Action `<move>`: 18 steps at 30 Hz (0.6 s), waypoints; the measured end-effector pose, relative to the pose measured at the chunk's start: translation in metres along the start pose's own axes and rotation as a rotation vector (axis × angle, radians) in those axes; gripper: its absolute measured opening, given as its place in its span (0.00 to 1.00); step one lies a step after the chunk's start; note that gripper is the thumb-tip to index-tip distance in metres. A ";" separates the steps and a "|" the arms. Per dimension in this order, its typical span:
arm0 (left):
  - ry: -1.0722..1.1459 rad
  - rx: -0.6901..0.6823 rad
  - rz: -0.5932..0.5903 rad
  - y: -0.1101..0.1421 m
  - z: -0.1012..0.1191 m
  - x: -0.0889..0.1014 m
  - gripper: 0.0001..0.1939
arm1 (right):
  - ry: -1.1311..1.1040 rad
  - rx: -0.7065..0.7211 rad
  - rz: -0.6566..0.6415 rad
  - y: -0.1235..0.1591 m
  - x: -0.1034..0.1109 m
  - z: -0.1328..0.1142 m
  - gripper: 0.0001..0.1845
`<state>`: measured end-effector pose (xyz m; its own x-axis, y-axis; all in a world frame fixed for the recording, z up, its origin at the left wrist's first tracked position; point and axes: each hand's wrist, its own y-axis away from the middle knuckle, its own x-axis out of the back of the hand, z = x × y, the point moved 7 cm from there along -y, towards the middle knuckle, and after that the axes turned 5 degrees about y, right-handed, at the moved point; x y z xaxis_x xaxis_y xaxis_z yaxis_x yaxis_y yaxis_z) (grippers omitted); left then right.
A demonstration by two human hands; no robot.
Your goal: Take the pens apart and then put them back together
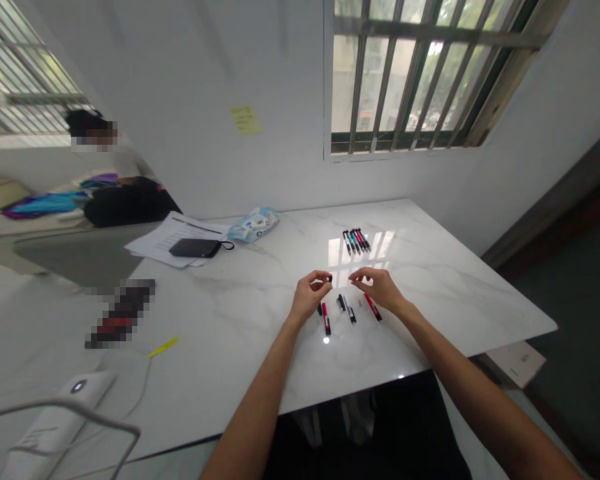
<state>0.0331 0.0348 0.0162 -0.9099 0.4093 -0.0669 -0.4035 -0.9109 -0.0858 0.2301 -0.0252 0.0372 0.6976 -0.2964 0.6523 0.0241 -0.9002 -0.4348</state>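
Observation:
My left hand (310,295) hovers above the white marble table (260,293), pinching a small black pen cap (329,279) between its fingertips. My right hand (380,289) is raised a short way to the right, its curved fingers reaching toward the cap and showing nothing in them. Below the hands lie a red-and-black marker (326,319), a black-and-white pen (351,310), a red-and-black pen (373,307), and a small black piece (341,302). Farther back, several coloured pens (357,241) lie side by side.
Papers (173,240) lie at the table's back left, under a black pouch (195,248), near a plastic packet (253,225). A yellow pen (163,347) lies at left. A seated person (125,200) is beyond the table's left side.

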 end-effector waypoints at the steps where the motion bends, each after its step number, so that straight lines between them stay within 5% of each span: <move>1: -0.024 -0.019 0.021 -0.001 0.000 0.002 0.11 | -0.066 -0.024 0.038 -0.007 0.000 0.002 0.05; 8: -0.303 -0.198 0.119 0.000 0.005 0.013 0.09 | -0.694 -0.234 0.076 -0.029 -0.038 0.024 0.20; 18: -0.522 -0.312 0.088 0.005 0.016 -0.002 0.05 | -0.738 -0.236 0.032 -0.012 -0.047 0.023 0.20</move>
<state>0.0312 0.0287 0.0316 -0.8973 0.1822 0.4020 -0.3492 -0.8502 -0.3941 0.2134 0.0071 -0.0021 0.9938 -0.1085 0.0233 -0.0994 -0.9634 -0.2489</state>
